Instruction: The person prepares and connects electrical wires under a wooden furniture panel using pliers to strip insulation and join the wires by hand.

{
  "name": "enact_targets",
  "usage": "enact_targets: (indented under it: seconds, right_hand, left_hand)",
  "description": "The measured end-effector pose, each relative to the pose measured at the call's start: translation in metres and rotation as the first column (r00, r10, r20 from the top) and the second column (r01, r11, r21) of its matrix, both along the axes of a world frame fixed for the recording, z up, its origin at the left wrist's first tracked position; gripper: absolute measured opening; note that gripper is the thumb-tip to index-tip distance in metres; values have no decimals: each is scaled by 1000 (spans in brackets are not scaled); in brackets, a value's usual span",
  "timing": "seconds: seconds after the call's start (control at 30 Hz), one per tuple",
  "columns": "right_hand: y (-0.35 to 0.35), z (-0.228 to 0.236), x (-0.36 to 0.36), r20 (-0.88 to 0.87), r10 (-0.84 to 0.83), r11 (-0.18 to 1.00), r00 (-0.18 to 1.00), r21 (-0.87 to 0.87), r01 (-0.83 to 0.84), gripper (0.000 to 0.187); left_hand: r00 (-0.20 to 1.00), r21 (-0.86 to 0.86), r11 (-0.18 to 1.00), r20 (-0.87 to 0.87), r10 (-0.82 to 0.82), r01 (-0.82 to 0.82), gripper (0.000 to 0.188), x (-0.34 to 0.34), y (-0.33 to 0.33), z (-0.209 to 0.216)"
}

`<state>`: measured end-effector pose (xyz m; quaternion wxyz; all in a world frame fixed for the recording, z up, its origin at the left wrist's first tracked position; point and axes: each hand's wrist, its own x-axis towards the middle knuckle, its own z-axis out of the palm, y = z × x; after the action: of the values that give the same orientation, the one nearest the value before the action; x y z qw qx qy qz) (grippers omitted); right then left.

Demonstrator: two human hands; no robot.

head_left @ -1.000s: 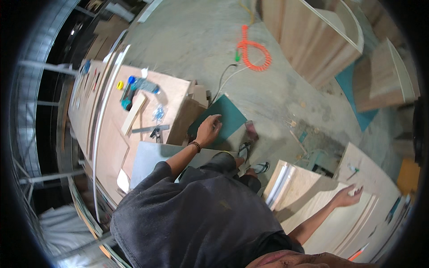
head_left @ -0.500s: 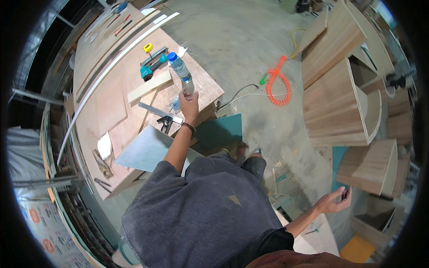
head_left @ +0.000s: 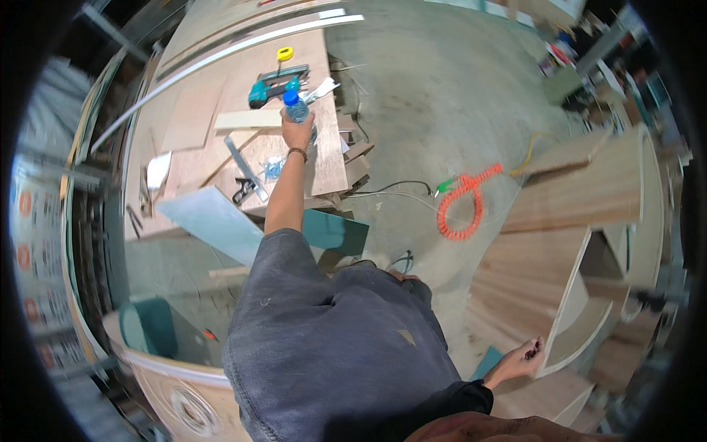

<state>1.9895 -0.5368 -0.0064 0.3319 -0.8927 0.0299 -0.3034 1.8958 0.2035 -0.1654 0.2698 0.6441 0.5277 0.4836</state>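
Note:
My left hand [head_left: 297, 133] is wrapped round a clear plastic water bottle [head_left: 296, 110] with a blue cap. The bottle is over the wooden worktable [head_left: 328, 158], near its right edge; I cannot tell whether its base touches the top. Just beyond it lie a teal nail gun [head_left: 264, 91] and a yellow tape measure [head_left: 285, 54]. A pale wood strip [head_left: 249, 120] and a combination square [head_left: 246, 168] are left of my arm, near a small clear bag [head_left: 274, 168]. My right hand [head_left: 515, 362] hangs with curled fingers beside a curved wooden cabinet; a dark spot shows at its fingertips.
A coiled orange air hose [head_left: 477, 210] lies on the concrete floor. Wooden cabinet pieces [head_left: 530, 276] stand on the right. A pale blue-grey panel [head_left: 213, 221] leans over the table's near edge. A green bin [head_left: 149, 328] is behind left. Long white trim [head_left: 236, 59] crosses the table.
The bottle has come down closer to the tabletop in my left hand. My view has turned, shifting table and cabinets. My right hand's fingers look more curled.

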Motion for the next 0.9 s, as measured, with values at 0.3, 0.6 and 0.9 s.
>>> enact_targets:
  seconds: [0.3,0.6,0.9]
  right_hand:
    - [135,1,202,-243,756,634,608,41,-772,24]
    - [328,-43,106,-372,882,-310,-289,6,-951,24]
    - [313,-16,-70,-400,502,-804,-767,110,-584,18]
  left_hand:
    - [974,-110,972,-111,195,-207,70,-101,-233,56]
    - [671,-213,638,-293,681,-740,66,-236,-497,172]
    - [-159,46,-154,-146,976,-987,56,-360,-713,139]
